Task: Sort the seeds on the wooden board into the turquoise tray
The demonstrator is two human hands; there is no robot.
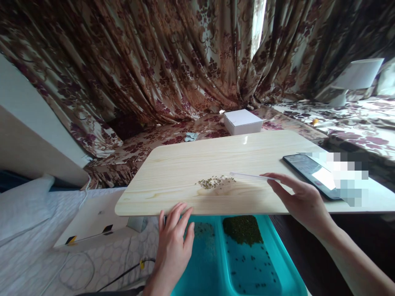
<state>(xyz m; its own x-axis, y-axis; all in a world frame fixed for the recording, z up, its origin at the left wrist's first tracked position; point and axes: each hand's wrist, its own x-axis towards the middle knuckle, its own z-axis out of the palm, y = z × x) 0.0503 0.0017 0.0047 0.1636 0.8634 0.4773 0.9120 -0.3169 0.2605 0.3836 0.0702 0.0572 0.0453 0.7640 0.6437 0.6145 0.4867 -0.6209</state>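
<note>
My right hand (296, 195) pinches a thin, pale, see-through stick (248, 176) whose far tip reaches the right edge of a loose patch of small green and brown grains (212, 182). These grains lie spread on the light wooden tabletop (173, 164). At the table's front edge, my left hand (177, 232) rests with its fingers apart and holds nothing. Below that edge sits a turquoise divided tray (226, 275). Its right compartment has a dark green heap of grains (243, 230) with scattered ones nearer me; the left has fine bits, partly behind my hand.
A phone (311, 174) lies on the table's right side, next to a blurred-out patch. Behind the table stand a white box (242, 122) and a crumpled bluish cloth (191, 136). On the left, a white board or box (92, 218) and a black cable (123, 273) lie on the bed.
</note>
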